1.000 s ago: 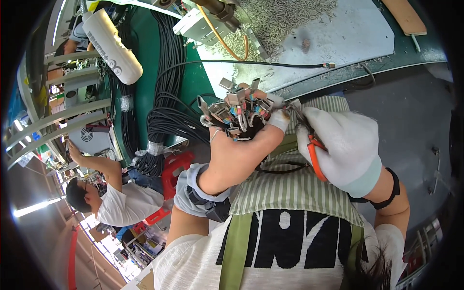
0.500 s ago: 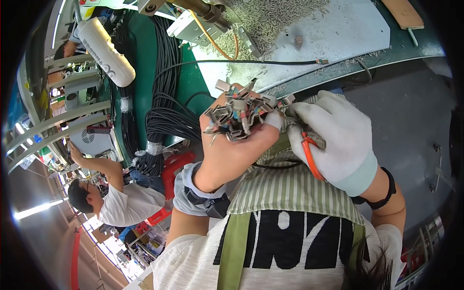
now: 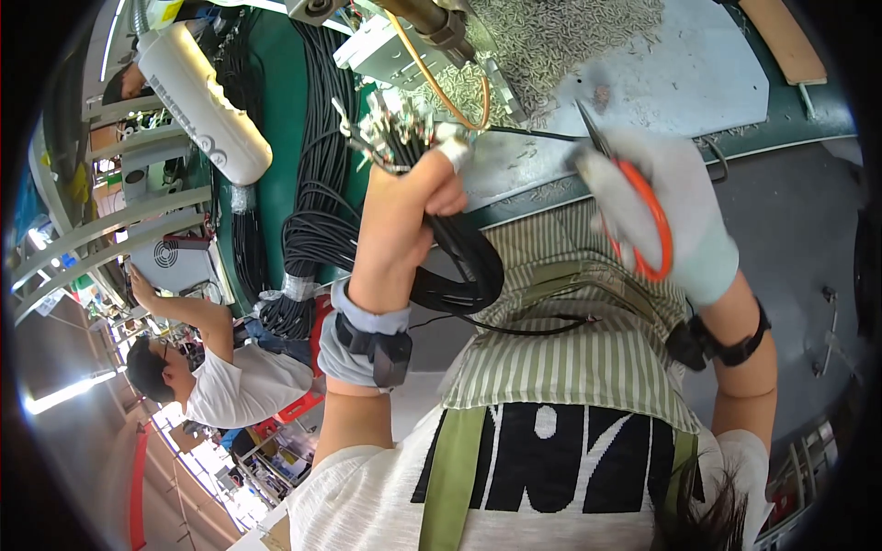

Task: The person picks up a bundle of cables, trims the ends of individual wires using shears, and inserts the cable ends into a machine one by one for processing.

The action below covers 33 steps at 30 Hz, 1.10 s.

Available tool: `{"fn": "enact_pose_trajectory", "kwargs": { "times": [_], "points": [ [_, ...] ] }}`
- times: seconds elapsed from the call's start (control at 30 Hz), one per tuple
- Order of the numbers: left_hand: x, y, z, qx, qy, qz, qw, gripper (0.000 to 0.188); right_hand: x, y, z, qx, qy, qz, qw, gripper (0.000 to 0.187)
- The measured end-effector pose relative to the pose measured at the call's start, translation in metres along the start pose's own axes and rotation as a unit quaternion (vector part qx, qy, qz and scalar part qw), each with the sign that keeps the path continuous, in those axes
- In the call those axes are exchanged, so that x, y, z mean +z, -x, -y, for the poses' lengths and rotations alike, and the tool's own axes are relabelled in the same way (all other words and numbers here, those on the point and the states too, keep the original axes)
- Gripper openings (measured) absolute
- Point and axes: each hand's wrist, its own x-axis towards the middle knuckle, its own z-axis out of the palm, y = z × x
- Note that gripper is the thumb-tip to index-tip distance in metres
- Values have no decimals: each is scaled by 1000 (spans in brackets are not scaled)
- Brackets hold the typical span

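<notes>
Cable bundle (image 3: 473, 266) gripped over the bench's (image 3: 276, 64) near edge

The left hand (image 3: 400, 216), white covering on its thumb tip, grips the bundle just below its ends; the gloved right hand (image 3: 657, 184) is closed around an orange-handled tool (image 3: 663, 225), dark tip pointing over the bench, apart from the bundle; a slackened left grip could let cables slide down past the near edge; the bare tip, swung sideways, could nick a sheath or the left thumb; the crowded ends could snag and bend.

The sheaths look smooth and black, looping down in a thick curve; the connector ends (image 3: 390, 129) bristle, small, angular, metallic, though blurred; beyond, a pale flat sheet (image 3: 707, 87) carries a gritty heap of silvery pieces (image 3: 570, 46) toward its far edge; near the bench's left edge lie long ropes of black cable (image 3: 317, 211); a loose cable (image 3: 505, 325) crosses the striped apron (image 3: 570, 367).
</notes>
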Motion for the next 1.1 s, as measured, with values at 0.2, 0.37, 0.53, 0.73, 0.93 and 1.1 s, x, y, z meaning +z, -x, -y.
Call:
{"fn": "enact_pose_trajectory", "kwargs": {
  "times": [0.2, 0.37, 0.53, 0.73, 0.93, 1.1],
  "points": [
    [6, -32, -9, -7, 12, 70, 997, 5, -3, -65, 4, 5, -3, 87, 996, 29],
    [16, -34, -19, 9, -80, 65, 995, 5, -1, -77, -2, -46, -100, 120, 987, 31],
    [17, -31, -19, 80, -193, 19, 978, 7, 1, -76, 0, -44, -84, 129, 987, 29],
    [19, -28, -19, 147, -317, 10, 937, 7, 3, -79, -9, -246, 27, 96, 964, 26],
    [19, -21, -8, 182, -367, -25, 912, 11, 0, -76, -6, -160, 3, 122, 980, 24],
    [19, -22, -4, 220, -365, -34, 904, 12, 3, -74, -12, -107, -78, 133, 982, 24]
  ]
}}
